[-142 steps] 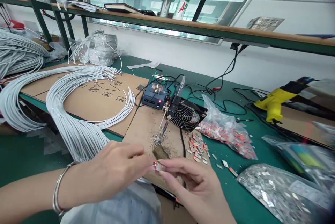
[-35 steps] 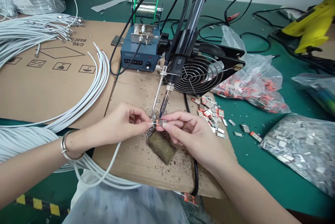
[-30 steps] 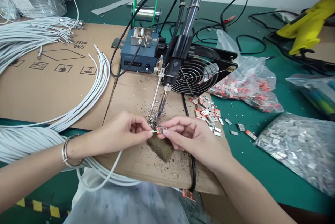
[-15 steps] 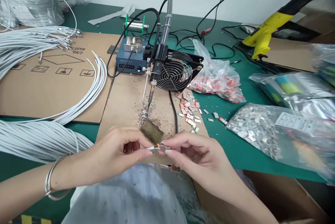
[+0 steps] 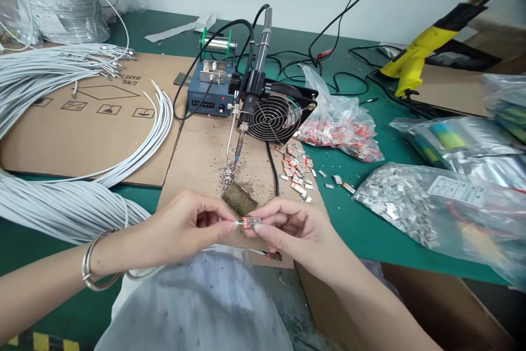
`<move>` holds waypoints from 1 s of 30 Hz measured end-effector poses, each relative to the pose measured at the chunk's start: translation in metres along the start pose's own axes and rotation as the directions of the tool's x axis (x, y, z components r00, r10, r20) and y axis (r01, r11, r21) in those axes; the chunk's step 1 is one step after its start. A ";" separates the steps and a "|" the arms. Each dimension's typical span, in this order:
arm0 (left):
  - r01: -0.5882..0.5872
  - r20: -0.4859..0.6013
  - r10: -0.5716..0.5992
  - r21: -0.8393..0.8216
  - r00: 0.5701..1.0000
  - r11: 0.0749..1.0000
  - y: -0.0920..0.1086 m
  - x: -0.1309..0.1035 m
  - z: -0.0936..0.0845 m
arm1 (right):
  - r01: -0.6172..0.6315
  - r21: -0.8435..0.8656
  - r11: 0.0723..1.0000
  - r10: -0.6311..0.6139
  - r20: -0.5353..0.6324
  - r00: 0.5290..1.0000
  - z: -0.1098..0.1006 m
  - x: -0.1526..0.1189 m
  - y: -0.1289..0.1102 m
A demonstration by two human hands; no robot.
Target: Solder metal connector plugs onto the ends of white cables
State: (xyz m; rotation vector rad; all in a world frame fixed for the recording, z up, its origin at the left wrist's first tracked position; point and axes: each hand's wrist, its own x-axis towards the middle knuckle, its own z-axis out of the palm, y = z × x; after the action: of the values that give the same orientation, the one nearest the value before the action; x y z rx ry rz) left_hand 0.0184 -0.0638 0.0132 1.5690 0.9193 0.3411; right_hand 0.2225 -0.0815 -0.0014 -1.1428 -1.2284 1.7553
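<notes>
Between thumb and fingers, my left hand [image 5: 201, 225] pinches the end of a white cable, whose thin wires reach a small orange and metal connector [image 5: 251, 223]. My right hand [image 5: 287, 226] grips that connector at its other end. Just behind the fingers lies a brown sponge [image 5: 239, 199]. Beyond it the tip of a soldering iron [image 5: 237, 159] points down from its stand over scattered solder bits. A second connector on a white cable [image 5: 273, 256] lies by the cardboard's front edge, below my right hand.
A blue soldering station [image 5: 209, 96] and black fan [image 5: 269, 118] stand behind. Loose connectors [image 5: 296, 167] and bags of parts [image 5: 396, 203] lie to the right. White cable bundles [image 5: 74, 211] fill the left, and a yellow heat gun [image 5: 415, 58] sits back right.
Both hands have risen slightly with the connector, which now shows more of its flat face. The view has shifted a little.
</notes>
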 end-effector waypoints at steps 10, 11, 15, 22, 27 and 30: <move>0.024 -0.086 -0.018 0.070 0.996 0.997 -0.019 0.054 -0.038 | -0.093 -0.062 0.994 0.090 -0.037 0.995 -0.016 0.063 -0.004; 0.024 -0.099 -0.019 0.055 0.995 0.998 -0.020 0.058 -0.041 | -0.085 -0.032 0.996 0.083 -0.047 0.995 -0.017 0.067 -0.003; 0.032 -0.129 -0.035 -0.021 0.991 0.999 -0.019 0.065 -0.043 | -0.058 0.051 0.997 0.062 -0.082 0.995 -0.019 0.071 0.003; 0.074 -0.152 -0.080 -0.042 0.985 0.996 -0.014 0.064 -0.040 | -0.049 0.095 0.994 0.060 -0.110 0.992 -0.019 0.070 0.004; 0.078 -0.162 -0.088 -0.067 0.983 0.995 -0.015 0.065 -0.038 | -0.038 0.086 0.996 0.047 -0.111 0.993 -0.020 0.069 0.002; 0.076 -0.164 -0.087 -0.076 0.983 0.994 -0.014 0.064 -0.037 | -0.027 0.072 0.997 0.036 -0.122 0.992 -0.019 0.068 0.001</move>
State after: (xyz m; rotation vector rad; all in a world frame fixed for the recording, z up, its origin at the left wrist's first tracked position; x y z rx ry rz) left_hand 0.0293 0.0075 -0.0094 1.4505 1.0870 0.4470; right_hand 0.2154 -0.0151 -0.0235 -1.2167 -1.0730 1.7098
